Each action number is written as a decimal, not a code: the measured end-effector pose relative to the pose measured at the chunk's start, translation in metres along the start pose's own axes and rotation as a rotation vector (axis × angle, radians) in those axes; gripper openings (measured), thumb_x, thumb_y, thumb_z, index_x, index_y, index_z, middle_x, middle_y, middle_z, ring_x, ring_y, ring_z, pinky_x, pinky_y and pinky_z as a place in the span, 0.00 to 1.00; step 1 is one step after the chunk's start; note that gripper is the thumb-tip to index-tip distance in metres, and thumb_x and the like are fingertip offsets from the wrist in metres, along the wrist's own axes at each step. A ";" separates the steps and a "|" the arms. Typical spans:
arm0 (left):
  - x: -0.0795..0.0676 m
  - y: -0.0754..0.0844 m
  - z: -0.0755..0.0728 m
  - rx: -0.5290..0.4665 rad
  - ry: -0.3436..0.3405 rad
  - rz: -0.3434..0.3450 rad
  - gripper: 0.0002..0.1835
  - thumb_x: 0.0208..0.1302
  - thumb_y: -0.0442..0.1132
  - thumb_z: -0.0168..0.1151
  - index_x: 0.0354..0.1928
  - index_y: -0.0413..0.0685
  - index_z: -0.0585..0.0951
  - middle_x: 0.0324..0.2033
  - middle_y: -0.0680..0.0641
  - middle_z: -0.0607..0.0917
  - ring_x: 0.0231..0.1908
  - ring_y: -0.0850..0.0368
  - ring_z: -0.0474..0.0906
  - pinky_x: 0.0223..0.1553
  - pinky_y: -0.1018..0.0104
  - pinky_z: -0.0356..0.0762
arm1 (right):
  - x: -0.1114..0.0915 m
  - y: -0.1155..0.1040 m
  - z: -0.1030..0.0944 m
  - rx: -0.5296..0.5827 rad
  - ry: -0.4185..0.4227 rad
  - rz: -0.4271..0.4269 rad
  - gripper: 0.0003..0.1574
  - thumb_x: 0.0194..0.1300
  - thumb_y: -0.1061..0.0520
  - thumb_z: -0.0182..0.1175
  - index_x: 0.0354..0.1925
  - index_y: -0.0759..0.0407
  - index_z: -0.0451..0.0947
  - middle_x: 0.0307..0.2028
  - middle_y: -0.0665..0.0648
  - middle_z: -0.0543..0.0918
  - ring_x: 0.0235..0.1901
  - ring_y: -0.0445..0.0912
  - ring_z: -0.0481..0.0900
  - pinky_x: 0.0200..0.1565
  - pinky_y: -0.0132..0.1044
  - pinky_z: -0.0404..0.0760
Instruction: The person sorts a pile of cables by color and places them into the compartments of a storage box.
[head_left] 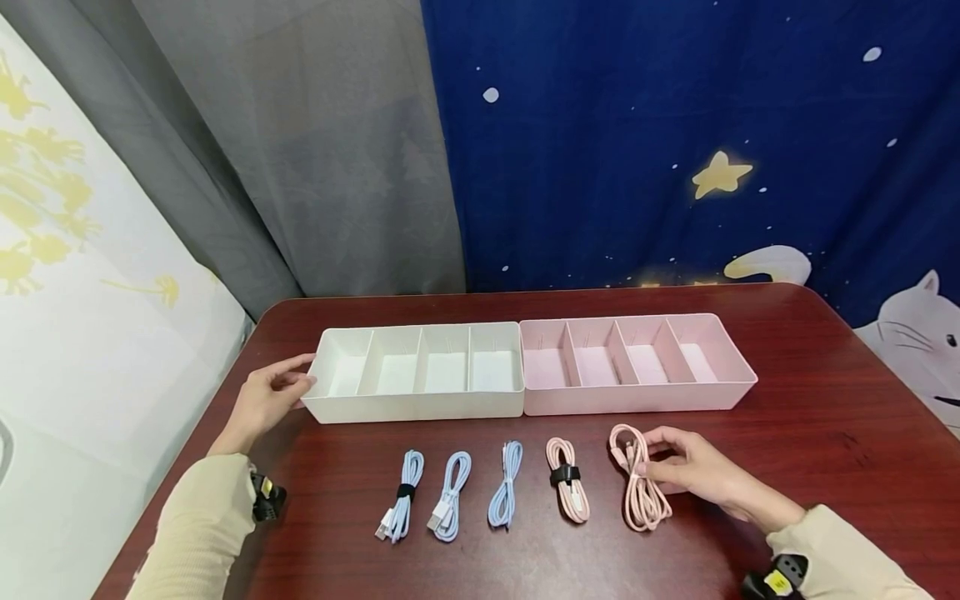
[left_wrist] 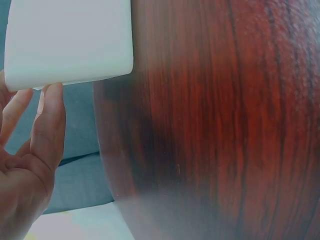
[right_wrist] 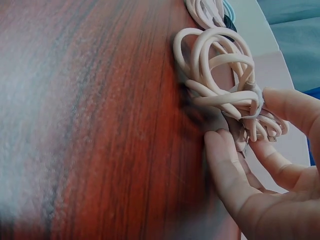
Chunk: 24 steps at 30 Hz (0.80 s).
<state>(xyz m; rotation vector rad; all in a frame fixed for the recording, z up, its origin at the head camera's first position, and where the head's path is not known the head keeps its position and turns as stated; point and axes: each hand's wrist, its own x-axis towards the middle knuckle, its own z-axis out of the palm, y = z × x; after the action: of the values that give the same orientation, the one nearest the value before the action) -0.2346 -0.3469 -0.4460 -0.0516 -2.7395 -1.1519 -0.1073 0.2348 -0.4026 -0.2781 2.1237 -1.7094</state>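
At the left end of the white divided box (head_left: 412, 407), my left hand (head_left: 264, 402) touches the end wall with its fingertips. In the left wrist view those fingers (left_wrist: 50, 117) are nearly straight against the box. My right hand (head_left: 693, 467) pinches a bundled pink charging cable (head_left: 645, 496) from its right side. The right wrist view has the thumb and fingers about the cable's tie (right_wrist: 255, 100), the loops pointing away from the palm. Next to it lies a second pink cable (head_left: 567, 492) with a black strap.
A pink divided box (head_left: 637, 400) stands end to end with the white one. In the front row lie a blue cable with a black strap (head_left: 401, 500), a looped blue cable (head_left: 450, 497) and another blue cable (head_left: 506, 485). Curtains hang behind the brown table (head_left: 337, 567).
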 end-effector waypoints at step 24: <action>-0.021 0.061 -0.015 -0.018 -0.059 -0.036 0.27 0.58 0.56 0.55 0.57 0.54 0.72 0.36 0.43 0.81 0.26 0.61 0.77 0.27 0.69 0.77 | 0.000 0.005 -0.004 0.142 -0.031 0.042 0.24 0.57 0.65 0.58 0.46 0.78 0.59 0.37 0.60 0.71 0.34 0.46 0.77 0.37 0.41 0.78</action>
<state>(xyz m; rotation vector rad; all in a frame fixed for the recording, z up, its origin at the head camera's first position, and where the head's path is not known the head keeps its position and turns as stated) -0.2058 -0.3146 -0.3961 -0.0388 -2.7927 -1.2036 -0.1090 0.2394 -0.4066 -0.2166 1.9613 -1.8084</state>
